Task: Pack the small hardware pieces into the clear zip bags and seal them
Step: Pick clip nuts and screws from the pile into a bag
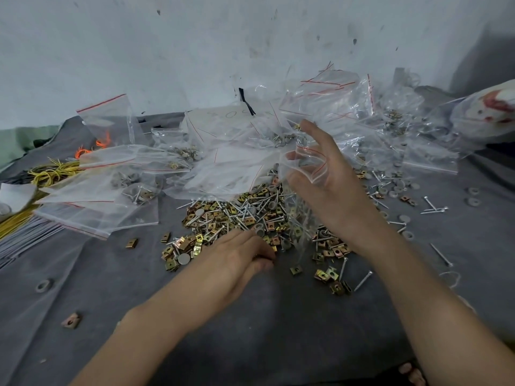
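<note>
- Your right grip (328, 179) is up in the middle of the frame, grasping a clear zip bag (303, 165) at its red-striped mouth. Thumb is on one side and fingers on the other, and the index finger sticks up a bit.
- That bag hangs down from the grip right over the pile of hardware (231, 215); you can see the pieces through it.
- Your left grip (239, 254) is down low, just left of center, with its fingers curled in at the near edge of the pile. Honestly can't tell if it's got a piece or not.
- The pile is a mix of gold-colored clips, silver nails and grey washers, all sitting on a grey cloth (278, 316).
- More loose nails (434, 210) and washers are scattered off to the right of the frame.
- One lone clip (72, 320) sits at lower left, well apart from the pile, with a stray washer (43, 285) a bit above it.
- Behind the pile, from center to upper right, there's a big heap of filled bags (390, 135).
- On the left are flat bags (92, 207), some with a few pieces inside.
- Yellow wire loops (53, 171) lie at far left, with some orange ones (83, 151) just above them.
- A scuffed pale wall (195, 37) fills the top of the frame.
</note>
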`<move>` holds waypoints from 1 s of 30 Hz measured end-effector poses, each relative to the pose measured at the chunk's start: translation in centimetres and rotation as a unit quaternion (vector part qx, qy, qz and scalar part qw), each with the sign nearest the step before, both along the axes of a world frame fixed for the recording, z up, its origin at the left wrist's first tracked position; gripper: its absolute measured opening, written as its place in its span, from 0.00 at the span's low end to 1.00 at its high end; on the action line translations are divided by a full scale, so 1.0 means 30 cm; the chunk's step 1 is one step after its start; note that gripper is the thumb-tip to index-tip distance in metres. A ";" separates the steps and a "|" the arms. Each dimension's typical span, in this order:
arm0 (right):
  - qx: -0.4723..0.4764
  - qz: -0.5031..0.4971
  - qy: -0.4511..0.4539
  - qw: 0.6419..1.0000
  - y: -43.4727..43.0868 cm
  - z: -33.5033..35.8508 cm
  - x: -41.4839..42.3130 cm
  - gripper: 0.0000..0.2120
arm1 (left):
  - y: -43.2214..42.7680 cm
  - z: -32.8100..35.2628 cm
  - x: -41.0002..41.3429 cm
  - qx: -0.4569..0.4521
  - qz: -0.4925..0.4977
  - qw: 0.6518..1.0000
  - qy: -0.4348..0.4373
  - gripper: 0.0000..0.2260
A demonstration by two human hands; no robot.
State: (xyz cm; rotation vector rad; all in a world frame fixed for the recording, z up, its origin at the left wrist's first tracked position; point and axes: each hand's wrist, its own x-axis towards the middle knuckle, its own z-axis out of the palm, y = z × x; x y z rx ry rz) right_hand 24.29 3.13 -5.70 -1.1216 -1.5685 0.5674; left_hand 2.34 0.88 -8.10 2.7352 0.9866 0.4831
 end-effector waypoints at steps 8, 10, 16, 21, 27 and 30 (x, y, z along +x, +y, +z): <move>-0.002 -0.003 -0.006 1.000 -0.006 0.007 -0.012 0.33 | 0.023 -0.008 -0.003 -0.145 0.104 0.974 -0.142 0.06; -0.002 -0.002 -0.008 1.000 -0.007 0.007 -0.012 0.33 | 0.034 -0.013 -0.006 -0.140 0.123 0.972 -0.147 0.08; -0.004 0.005 -0.008 1.000 -0.010 0.003 -0.013 0.32 | 0.044 -0.010 -0.003 -0.099 0.134 0.970 -0.178 0.10; -0.005 0.008 -0.016 1.000 -0.012 0.006 -0.017 0.32 | 0.049 0.006 0.001 -0.160 0.154 0.944 -0.242 0.10; -0.002 0.012 -0.037 0.999 -0.026 0.017 -0.025 0.29 | 0.029 0.053 0.004 -0.210 0.127 0.911 -0.332 0.13; 0.005 0.034 -0.067 0.997 -0.033 0.022 -0.036 0.20 | 0.029 0.068 0.018 -0.212 0.124 0.886 -0.393 0.10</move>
